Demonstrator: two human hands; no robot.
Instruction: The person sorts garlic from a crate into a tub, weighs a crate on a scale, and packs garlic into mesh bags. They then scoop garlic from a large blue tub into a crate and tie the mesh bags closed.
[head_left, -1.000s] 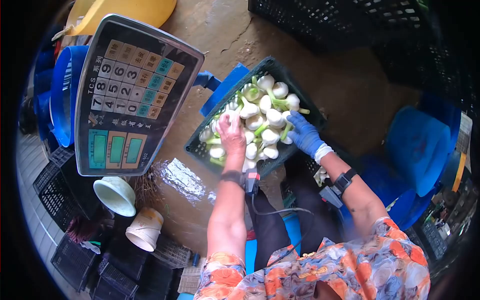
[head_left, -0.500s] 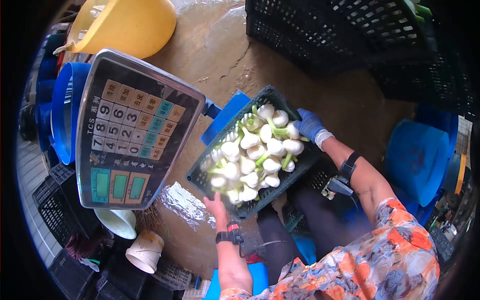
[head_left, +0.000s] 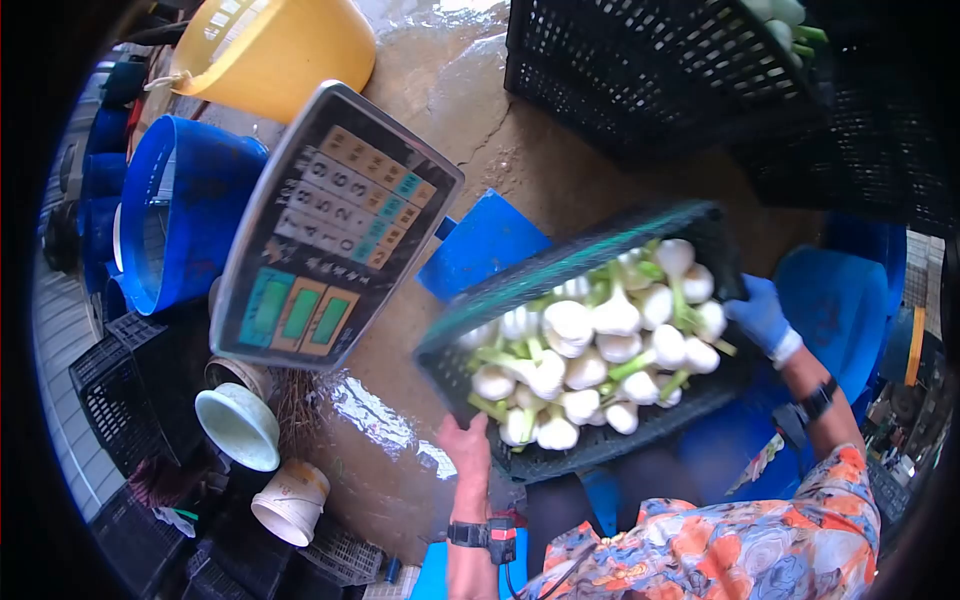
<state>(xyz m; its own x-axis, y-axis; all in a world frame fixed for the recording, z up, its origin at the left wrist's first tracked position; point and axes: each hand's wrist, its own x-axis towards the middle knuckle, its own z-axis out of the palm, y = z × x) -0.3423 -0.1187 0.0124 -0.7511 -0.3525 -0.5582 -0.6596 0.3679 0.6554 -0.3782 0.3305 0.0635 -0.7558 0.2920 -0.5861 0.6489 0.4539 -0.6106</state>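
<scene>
Two hands are placed at the crate (head_left: 570, 270), tilted and full of garlic (head_left: 585, 368), in the near middle. Its right end is gripped by the gloved right hand (head_left: 757, 318), with fingers bent. The left hand (head_left: 466, 445) is set at the near left corner; how far it is closed cannot be told. The scale (head_left: 340, 235) is seen at left.

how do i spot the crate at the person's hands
Find the keypad display left of centre, then the blue plate right of it. Just below is a dark green crate of white bulbs. Unlike the upper-right black crate, it has a bare left hand and gloved right hand at its ends.
</scene>
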